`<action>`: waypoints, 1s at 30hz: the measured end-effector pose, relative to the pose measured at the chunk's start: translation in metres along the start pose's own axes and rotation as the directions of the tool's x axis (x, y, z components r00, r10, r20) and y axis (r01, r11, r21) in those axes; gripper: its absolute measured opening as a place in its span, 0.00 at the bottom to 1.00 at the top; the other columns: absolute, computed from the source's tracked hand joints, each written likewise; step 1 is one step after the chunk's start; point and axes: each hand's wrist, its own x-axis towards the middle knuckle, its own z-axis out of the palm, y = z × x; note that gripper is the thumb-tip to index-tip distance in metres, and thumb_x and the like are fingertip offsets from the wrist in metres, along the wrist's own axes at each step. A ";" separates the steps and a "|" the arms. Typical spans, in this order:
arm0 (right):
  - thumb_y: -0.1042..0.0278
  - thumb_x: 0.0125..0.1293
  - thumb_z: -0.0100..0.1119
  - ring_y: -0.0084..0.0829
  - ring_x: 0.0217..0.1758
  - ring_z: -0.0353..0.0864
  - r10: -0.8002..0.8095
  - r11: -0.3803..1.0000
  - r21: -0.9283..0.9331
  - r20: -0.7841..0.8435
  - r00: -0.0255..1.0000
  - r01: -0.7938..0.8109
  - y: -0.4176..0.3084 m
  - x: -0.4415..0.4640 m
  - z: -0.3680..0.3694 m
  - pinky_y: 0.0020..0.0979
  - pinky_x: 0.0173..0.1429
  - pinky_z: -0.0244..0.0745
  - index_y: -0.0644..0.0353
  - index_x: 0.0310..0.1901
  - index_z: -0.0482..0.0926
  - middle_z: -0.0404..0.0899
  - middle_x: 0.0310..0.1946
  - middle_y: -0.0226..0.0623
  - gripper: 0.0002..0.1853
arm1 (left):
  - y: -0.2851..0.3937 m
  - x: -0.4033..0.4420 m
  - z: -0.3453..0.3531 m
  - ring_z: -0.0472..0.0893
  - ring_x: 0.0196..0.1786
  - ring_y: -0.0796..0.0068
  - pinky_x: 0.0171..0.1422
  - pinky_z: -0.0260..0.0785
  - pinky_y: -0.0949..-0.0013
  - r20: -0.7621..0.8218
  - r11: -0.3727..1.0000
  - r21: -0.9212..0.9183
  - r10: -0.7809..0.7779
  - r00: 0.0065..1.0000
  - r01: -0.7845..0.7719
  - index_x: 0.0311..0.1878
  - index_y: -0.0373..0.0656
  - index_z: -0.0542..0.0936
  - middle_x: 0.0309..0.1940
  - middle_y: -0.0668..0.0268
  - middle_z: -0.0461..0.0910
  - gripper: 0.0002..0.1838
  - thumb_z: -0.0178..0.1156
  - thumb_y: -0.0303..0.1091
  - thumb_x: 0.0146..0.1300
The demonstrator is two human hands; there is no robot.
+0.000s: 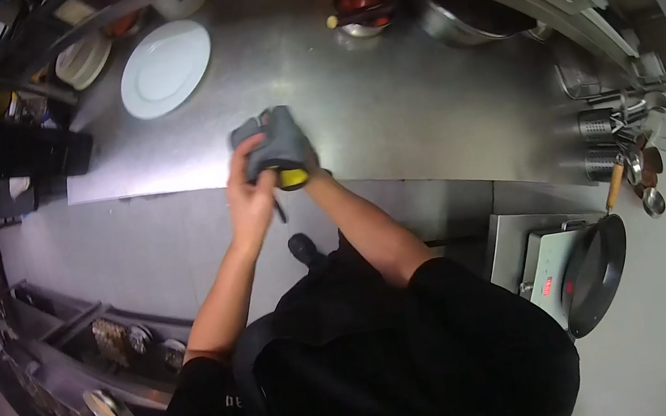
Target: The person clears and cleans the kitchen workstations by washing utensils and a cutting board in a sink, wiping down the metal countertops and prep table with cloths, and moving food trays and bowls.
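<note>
Left fingers [251, 144] curled round grey cloth [285, 135]

A single head-worn camera looks forward and steeply down, its wide lens bending straight edges and darkening the frame's corners. The wearer's black-clad torso [376, 367] lies closest, across the bottom centre; a black shoe [305, 250] shows mid-frame, farther below; the stainless-steel worktop [422, 107] curves across the upper half, farther ahead.
</note>
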 end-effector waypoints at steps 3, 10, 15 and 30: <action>0.46 0.69 0.40 0.30 0.53 0.70 0.060 0.735 0.648 0.235 0.970 -0.202 -0.132 -0.018 0.009 0.28 0.61 0.64 0.62 0.61 0.65 0.71 0.52 0.37 0.29 | 0.008 0.031 0.064 0.71 0.51 0.66 0.56 0.65 0.70 0.264 0.925 0.055 0.351 0.898 -0.377 0.56 0.42 0.72 0.48 0.57 0.69 0.27 0.50 0.18 0.48; 0.50 0.68 0.48 0.30 0.46 0.75 -0.537 0.810 -0.503 -0.429 0.727 0.301 -0.245 0.008 -0.142 0.32 0.52 0.72 0.61 0.43 0.70 0.74 0.43 0.37 0.19 | -0.011 0.081 0.215 0.72 0.55 0.54 0.59 0.65 0.64 0.423 0.957 -0.004 0.266 0.866 -0.292 0.61 0.47 0.70 0.53 0.48 0.67 0.30 0.55 0.20 0.51; 0.66 0.59 0.54 0.53 0.57 0.69 -0.711 -0.178 -0.960 -0.026 0.702 -0.215 -0.209 0.079 -0.174 0.44 0.61 0.66 0.72 0.60 0.63 0.69 0.53 0.56 0.28 | -0.036 0.118 0.297 0.64 0.62 0.40 0.65 0.56 0.52 0.661 0.861 0.197 0.237 0.712 -0.470 0.62 0.47 0.70 0.56 0.41 0.66 0.30 0.62 0.33 0.53; 0.71 0.54 0.57 0.51 0.54 0.73 -0.538 -0.157 -0.966 0.258 0.803 0.206 -0.246 0.222 -0.236 0.41 0.57 0.69 0.62 0.52 0.73 0.76 0.48 0.51 0.21 | -0.063 0.334 0.191 0.76 0.52 0.49 0.57 0.70 0.59 -0.030 0.865 0.497 -0.066 0.997 0.072 0.41 0.31 0.79 0.44 0.42 0.77 0.21 0.61 0.41 0.50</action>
